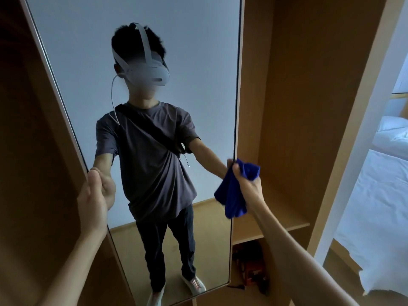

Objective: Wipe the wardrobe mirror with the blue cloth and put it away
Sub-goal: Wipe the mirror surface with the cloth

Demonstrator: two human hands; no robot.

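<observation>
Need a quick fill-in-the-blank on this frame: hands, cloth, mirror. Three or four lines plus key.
1. The right hand grips a bunched ____ cloth.
2. The left hand holds the mirror by its ____ edge.
3. The cloth is at the mirror's ____ edge.
4. Past the wardrobe, at far right, stands a white ____.

Missing words: blue; left; right; bed

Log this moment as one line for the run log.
left hand holds mirror edge | right hand grips cloth at mirror's right edge
</observation>
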